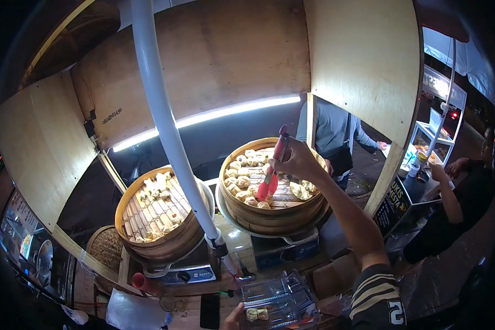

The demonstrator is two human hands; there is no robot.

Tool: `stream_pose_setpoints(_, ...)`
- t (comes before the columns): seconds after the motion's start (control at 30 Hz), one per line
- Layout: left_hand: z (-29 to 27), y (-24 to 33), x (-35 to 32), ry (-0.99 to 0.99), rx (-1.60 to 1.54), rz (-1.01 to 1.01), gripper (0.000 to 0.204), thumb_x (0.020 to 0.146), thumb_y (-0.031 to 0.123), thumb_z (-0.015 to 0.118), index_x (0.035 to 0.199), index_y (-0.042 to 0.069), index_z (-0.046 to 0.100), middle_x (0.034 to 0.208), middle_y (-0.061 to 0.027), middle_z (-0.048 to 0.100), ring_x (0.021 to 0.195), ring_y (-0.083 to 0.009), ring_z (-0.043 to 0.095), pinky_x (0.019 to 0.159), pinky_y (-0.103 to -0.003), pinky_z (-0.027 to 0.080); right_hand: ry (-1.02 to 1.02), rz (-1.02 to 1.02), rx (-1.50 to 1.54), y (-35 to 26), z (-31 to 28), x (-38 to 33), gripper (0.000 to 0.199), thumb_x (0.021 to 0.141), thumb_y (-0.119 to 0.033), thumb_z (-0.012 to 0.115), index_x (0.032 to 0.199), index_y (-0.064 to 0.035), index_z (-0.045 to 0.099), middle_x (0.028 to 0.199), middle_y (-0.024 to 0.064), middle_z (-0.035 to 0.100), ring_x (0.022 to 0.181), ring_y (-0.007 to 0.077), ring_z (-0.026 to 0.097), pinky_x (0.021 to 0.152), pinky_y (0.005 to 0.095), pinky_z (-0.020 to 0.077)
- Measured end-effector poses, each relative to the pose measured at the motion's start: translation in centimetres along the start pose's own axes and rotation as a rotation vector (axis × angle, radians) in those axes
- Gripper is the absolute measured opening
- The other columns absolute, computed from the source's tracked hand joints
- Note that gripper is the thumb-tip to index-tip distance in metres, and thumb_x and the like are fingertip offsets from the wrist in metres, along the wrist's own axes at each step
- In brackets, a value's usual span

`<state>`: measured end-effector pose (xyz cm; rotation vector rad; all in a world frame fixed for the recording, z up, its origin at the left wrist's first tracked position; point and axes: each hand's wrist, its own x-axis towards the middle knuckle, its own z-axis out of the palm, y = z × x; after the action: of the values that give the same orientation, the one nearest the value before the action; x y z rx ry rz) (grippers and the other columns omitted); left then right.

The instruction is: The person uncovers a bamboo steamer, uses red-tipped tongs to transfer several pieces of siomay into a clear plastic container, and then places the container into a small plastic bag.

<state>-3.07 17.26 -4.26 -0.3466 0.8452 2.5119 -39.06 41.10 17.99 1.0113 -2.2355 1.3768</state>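
Note:
My right hand (300, 160) grips red-tipped tongs (272, 181) over the right bamboo steamer (269, 217). The tong tips point down among the dumplings (241, 181) clustered on the steamer's left side; whether they pinch one I cannot tell. More dumplings lie at its right side. Low in the picture, my left hand (234, 318) holds the left edge of an opened clear plastic container (280, 313), and the picture's lower edge cuts the hand off. A few pale dumplings (257, 314) sit in the container near my thumb.
A second bamboo steamer (154, 242) with scattered dumplings stands left, behind a white pole (165, 110). Both steamers sit above gas stoves (190, 275). A black phone (209, 311) and a plastic bag (135, 311) lie in front. A person (327, 129) stands beyond the counter; another works at right.

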Motion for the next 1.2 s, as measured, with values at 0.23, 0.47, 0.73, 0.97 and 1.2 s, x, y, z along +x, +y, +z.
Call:
stream_pose_setpoints(0.23,-0.1,-0.7,1.4,-0.204,0.104,0.190,0.050,0.106,0.037,0.039,0.135,-0.003,0.048,0.123,-0.0157,0.062,0.111,-0.0248,0.062,0.097,-0.043,0.051,0.241,0.202,0.239,5.5,-3.1,-1.4,0.020,0.087,-0.018,0.073,0.091,-0.0039,0.059,0.072,0.0095,0.073,0.049,0.0069,0.060,0.046,0.0201,0.0491)
stream_pose_setpoints(0.47,2.4,1.6,4.1,0.033,0.118,-0.109,0.058,0.104,0.044,0.033,0.137,-0.002,0.047,0.128,-0.0184,0.059,0.115,-0.0345,0.060,0.097,-0.055,0.050,0.509,0.353,0.228,5.9,-5.8,-3.4,0.024,0.085,-0.022,0.076,0.085,-0.0022,0.063,0.065,0.0057,0.067,0.047,0.0078,0.059,0.042,0.0204,0.0463)
stream_pose_setpoints(0.73,2.5,1.3,8.0,-0.063,0.115,-0.072,0.056,0.107,0.040,0.027,0.129,-0.003,0.054,0.120,-0.0180,0.065,0.109,-0.0284,0.065,0.099,-0.047,0.050,0.382,0.307,0.386,-3.7,-4.4,-8.8,0.023,0.085,-0.020,0.076,0.089,-0.0020,0.063,0.068,0.0054,0.066,0.049,0.0084,0.058,0.042,0.0222,0.0432)
stream_pose_setpoints(0.97,4.3,1.5,8.1,-0.050,0.044,0.019,0.059,0.107,0.040,0.023,0.134,-0.008,0.045,0.121,-0.0200,0.061,0.104,-0.0262,0.066,0.097,-0.042,0.052,0.053,0.548,0.131,-11.8,0.5,-15.4,0.021,0.083,-0.014,0.076,0.089,-0.0029,0.059,0.070,0.0053,0.064,0.048,0.0083,0.058,0.041,0.0217,0.0443)
stream_pose_setpoints(1.2,5.5,1.3,8.0,-0.034,0.117,0.065,0.060,0.107,0.040,0.021,0.134,-0.007,0.046,0.124,-0.0240,0.060,0.111,-0.0301,0.064,0.102,-0.041,0.050,-0.090,0.585,0.055,-12.8,3.1,-16.3,0.030,0.079,-0.018,0.080,0.090,0.0001,0.059,0.075,0.0076,0.069,0.057,0.0109,0.064,0.050,0.0239,0.0522)
